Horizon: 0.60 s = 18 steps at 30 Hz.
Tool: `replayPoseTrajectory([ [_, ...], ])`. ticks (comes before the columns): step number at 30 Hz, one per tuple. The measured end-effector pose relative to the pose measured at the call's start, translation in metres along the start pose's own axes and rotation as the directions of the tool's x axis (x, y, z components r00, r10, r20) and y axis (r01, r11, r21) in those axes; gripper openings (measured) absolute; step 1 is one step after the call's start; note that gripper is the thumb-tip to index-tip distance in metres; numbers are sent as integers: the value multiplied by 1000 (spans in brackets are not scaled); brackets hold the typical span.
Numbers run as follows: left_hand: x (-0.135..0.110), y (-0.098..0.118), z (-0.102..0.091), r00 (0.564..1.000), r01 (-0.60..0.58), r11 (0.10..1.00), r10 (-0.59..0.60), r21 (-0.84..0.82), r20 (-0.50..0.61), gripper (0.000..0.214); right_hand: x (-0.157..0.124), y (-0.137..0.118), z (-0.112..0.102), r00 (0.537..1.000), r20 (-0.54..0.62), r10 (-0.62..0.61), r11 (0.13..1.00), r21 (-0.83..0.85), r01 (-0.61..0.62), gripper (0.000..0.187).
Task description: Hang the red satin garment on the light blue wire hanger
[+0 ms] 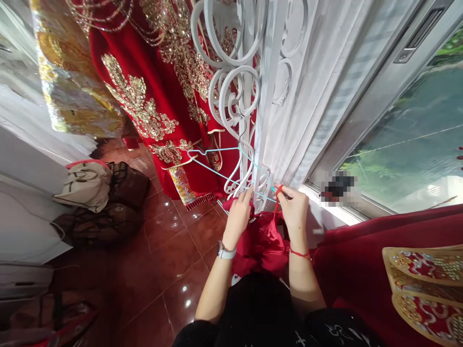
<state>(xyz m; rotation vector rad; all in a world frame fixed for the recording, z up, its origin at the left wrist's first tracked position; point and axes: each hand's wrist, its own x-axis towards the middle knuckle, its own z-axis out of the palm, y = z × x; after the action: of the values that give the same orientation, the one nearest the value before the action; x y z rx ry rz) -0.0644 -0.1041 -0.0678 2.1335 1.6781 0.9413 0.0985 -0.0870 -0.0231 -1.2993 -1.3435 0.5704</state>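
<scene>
Hanger (217,170): hooked on white rack (235,96), far centre. Garment (264,241) bunched below, seemingly not yet hung. Right hand (294,209) fingers pinched on red strap (278,192) at hanger's right end; left hand (237,217) fingers closed on garment's top. Left side apparently still to do.

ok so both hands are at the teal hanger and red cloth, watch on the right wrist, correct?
No. The watch is on the left wrist; the right wrist has a red string. The head view shows it. The rest is right: left hand and right hand are at the teal hanger and red cloth.
</scene>
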Motion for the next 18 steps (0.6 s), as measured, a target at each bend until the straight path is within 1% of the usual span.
replayPoseTrajectory([
  [2, -13, -16, -11, 991, 110, 988, -117, -106, -69, 76, 9, 3, -5, 999, 3, -36, 996, -86, 36, 25],
  [3, -20, -24, -16, 979, 170, 976, -183, -136, -86, 77, 13, 5, -7, 998, 10, -60, 990, -130, 61, 24],
  [4, -27, -32, -22, 966, 231, 961, -245, -155, -82, 78, 16, 6, -7, 996, 23, -84, 982, -167, 87, 24],
  [5, -34, -39, -26, 953, 288, 942, -300, -173, -46, 78, 19, 8, -8, 994, 42, -104, 975, -192, 111, 24],
  [6, -40, -47, -30, 938, 344, 917, -346, -201, 26, 79, 21, 9, -7, 991, 69, -118, 971, -203, 130, 23],
  [8, -49, -61, -34, 892, 446, 845, -391, -296, 228, 78, 23, 11, -4, 983, 127, -130, 967, -201, 154, 23],
  [9, -53, -68, -34, 865, 488, 795, -386, -360, 320, 76, 24, 12, -3, 980, 144, -137, 966, -199, 164, 22],
  [10, -56, -74, -34, 844, 521, 736, -369, -431, 390, 72, 24, 14, -1, 978, 153, -144, 964, -199, 174, 21],
  [11, -58, -79, -33, 832, 544, 673, -351, -501, 430, 69, 25, 16, 1, 976, 154, -154, 962, -203, 184, 21],
  [13, -62, -88, -32, 834, 551, 550, -334, -628, 439, 67, 25, 22, 4, 975, 139, -174, 954, -221, 202, 19],
  [16, -66, -97, -31, 848, 512, 394, -375, -763, 375, 76, 26, 29, 6, 976, 136, -170, 953, -231, 198, 18],
  [18, -68, -100, -32, 840, 500, 338, -412, -797, 353, 84, 25, 30, 6, 975, 173, -137, 968, -186, 169, 18],
])
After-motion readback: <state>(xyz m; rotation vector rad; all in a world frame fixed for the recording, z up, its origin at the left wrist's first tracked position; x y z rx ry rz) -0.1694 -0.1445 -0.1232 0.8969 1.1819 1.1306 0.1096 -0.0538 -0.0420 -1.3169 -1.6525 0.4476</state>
